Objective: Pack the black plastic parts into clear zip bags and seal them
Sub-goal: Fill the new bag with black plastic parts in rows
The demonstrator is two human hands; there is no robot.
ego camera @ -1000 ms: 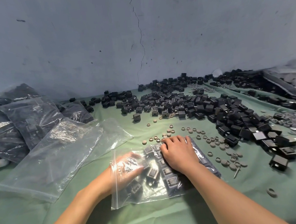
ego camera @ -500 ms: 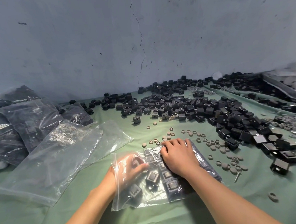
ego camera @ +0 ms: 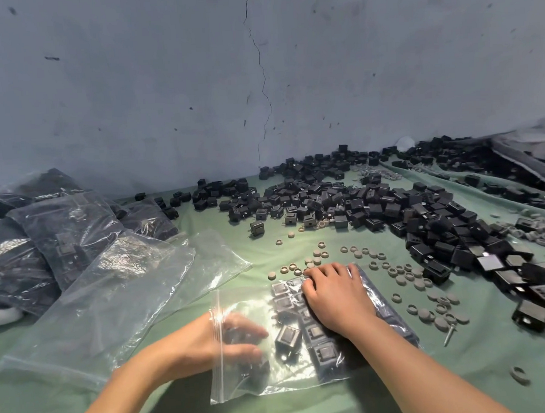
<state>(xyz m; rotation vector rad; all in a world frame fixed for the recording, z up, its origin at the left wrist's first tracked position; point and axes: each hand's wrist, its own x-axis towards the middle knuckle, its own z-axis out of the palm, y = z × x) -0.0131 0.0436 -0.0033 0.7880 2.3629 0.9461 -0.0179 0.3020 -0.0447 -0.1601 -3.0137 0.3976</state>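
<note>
Several filled bags [ego camera: 61, 236] are piling up at the left edge of the surface [ego camera: 463, 382], so part of the job is looking done. Whether they are sealed I cannot tell. A few empty bags [ego camera: 112, 309] are lying beside them, waiting. Hundreds of loose black parts [ego camera: 391, 206] are spreading along the far edge and down the right side, so by my judgement most of the packing is lying ahead.

Close to the near edge, the open bag [ego camera: 274, 376] is lying flat with rows of parts inside and its zip mouth facing left, unsealed. The right hand [ego camera: 336, 297] is pressing flat on top of it, fingers straight, holding the rows down. The left hand [ego camera: 231, 341], apart from the right, is reaching in through the mouth. It is showing only as a blur behind the plastic, so I cannot tell whether it is gripping anything. Grey caps [ego camera: 410, 278] and a screw [ego camera: 449, 336] are sitting just right of the bag.

Compared with a second ago, the left hand is sitting nearer the near edge, fingers now pointing at a tilted part [ego camera: 287, 338]. The right hand is staying put.
</note>
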